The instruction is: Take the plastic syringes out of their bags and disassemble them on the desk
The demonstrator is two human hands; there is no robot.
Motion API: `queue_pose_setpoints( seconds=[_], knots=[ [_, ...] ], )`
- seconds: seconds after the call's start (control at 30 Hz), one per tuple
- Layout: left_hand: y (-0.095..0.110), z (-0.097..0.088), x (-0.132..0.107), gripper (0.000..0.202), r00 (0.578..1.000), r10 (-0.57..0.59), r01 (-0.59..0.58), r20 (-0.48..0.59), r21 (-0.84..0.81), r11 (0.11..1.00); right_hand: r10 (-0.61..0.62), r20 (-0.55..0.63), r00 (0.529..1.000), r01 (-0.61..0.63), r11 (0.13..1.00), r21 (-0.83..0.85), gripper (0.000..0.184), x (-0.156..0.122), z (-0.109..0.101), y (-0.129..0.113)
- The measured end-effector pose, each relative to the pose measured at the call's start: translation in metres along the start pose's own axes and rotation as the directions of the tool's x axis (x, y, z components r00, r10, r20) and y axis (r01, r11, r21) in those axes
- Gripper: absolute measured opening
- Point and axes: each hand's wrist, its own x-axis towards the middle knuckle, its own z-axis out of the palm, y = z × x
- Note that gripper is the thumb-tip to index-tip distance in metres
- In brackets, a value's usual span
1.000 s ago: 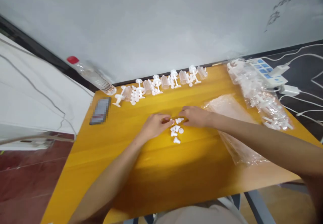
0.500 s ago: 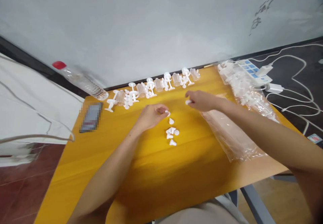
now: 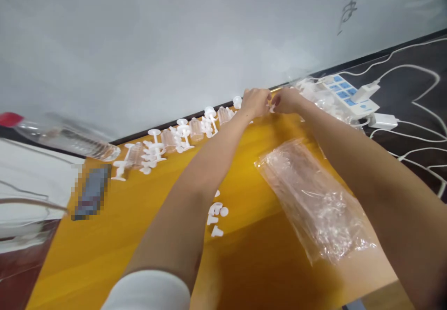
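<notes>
Both hands at the far edge of the table.
Left hand and right hand meet, fingers curled, at the right end of the row of white pieces; their grip is possibly on something small, but I cannot tell.

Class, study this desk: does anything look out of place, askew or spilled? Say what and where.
The water bottle looks tipped over at the far left corner of the table, its red cap past the edge. A few small white caps sit loose mid-table, apart from the row of white pieces along the far edge.
</notes>
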Motion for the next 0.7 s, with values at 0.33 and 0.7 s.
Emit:
queue_pose_setpoints(
  seconds=[0.33, 0.7],
  knots=[
    [-0.012, -0.017, -0.020, 0.032, 1.000, 0.015, -0.016, -0.005, -0.057, 0.998, -0.029, 0.035, 0.999, 0.028, 0.999, 0.035, 0.026, 0.006, 0.009, -0.006],
    [-0.034, -0.062, -0.149, 0.023, 0.998, -0.064, 0.067, 0.022, -0.190, 0.979, 0.038, 0.034, 0.999, -0.038, 0.999, 0.007, 0.027, 0.022, 0.001, -0.012]
  ],
)
